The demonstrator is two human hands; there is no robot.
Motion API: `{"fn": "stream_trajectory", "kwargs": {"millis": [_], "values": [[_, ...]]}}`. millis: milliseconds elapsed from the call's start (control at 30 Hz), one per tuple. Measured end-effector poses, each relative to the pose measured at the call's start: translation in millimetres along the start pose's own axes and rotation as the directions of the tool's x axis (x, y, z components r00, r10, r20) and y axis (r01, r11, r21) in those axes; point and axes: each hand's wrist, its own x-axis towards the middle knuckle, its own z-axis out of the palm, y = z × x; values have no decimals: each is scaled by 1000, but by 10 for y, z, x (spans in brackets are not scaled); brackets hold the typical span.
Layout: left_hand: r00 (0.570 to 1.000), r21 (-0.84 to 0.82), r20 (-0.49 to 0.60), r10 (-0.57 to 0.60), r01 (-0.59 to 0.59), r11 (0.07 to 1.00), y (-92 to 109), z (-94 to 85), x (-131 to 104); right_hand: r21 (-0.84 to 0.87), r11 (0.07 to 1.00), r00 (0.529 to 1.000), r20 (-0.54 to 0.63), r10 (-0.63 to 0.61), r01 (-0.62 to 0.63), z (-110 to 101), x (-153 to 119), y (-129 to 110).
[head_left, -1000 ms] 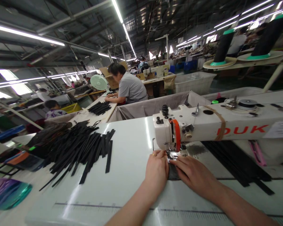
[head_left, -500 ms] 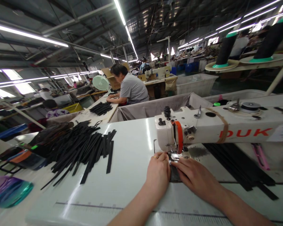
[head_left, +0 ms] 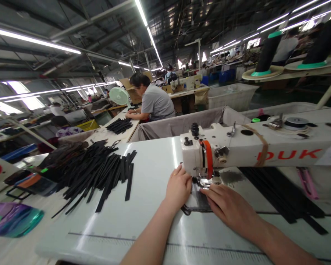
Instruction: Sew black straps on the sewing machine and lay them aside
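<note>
The large, glossy pale counter (head_left: 151, 180) carries all this work, and its smooth surface should help small pieces to slide flat, I judge. On it stands the long white metal sewing machine (head_left: 241, 152) with red letters; its needle end is where both hands are placed, so good handling here asks for slow, even guiding and fingertips well beside the needle line. At the left, a loose pile of flat black strips (head_left: 99, 175) lies apart from the hands, within what seems an easy reach. A smaller group of long black strips (head_left: 273, 195) lies under the machine's arm, at the right. Both hands rest low, backs upward, and the forearms come in from the near edge, making a narrow V. The right hand (head_left: 227, 200) has its fingers stretched together, with the tips just beside the small shiny metal presser foot (head_left: 205, 183). The left hand (head_left: 178, 186) stands left of the machine's head, fingers bent and pointing forward. I cannot tell whether either one is gripping something, because any piece at the fingertips is too small or hidden. Light, equal pressure from both sides would serve best, in my opinion.
</note>
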Motion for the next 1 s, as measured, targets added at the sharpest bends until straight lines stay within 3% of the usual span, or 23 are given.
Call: {"fn": "stream_trajectory", "kwargs": {"millis": [200, 500, 567, 633, 733, 767, 800, 867, 933, 1000], "values": [[979, -104, -63, -193, 186, 977, -168, -196, -52, -54, 998, 998, -34, -43, 42, -2, -10, 7], [910, -97, -24, -414, 410, 907, -221, -234, 7, -37, 998, 996, -75, -51, 48, -9, 0, 0], [881, -49, -47, -470, 468, 882, -293, -350, -37, -59, 998, 998, -65, -6, 2, -66, 13, 4], [826, 11, -103, -555, 559, 829, -400, -499, -97, -120, 989, 994, -77, 80, -89, -144, 14, 67], [743, 116, -235, -627, 662, 740, -526, -657, -159, -269, 922, 957, -158, 241, -277, -277, -47, 277], [739, 174, -290, -608, 665, 726, -529, -670, -166, -322, 886, 939, -189, 286, -335, -318, -84, 359], [757, 216, -320, -570, 644, 734, -507, -661, -166, -370, 846, 922, -213, 323, -382, -354, -125, 436], [835, 221, -300, -462, 532, 817, -392, -587, -159, -443, 784, 900, -235, 367, -435, -403, -205, 557], [913, 76, -210, -348, 370, 926, -220, -473, -153, -474, 763, 898, -231, 374, -440, -420, -262, 624], [952, -115, -135, -274, 259, 959, -49, -362, -155, -472, 778, 910, -217, 354, -415, -408, -300, 666]]}}
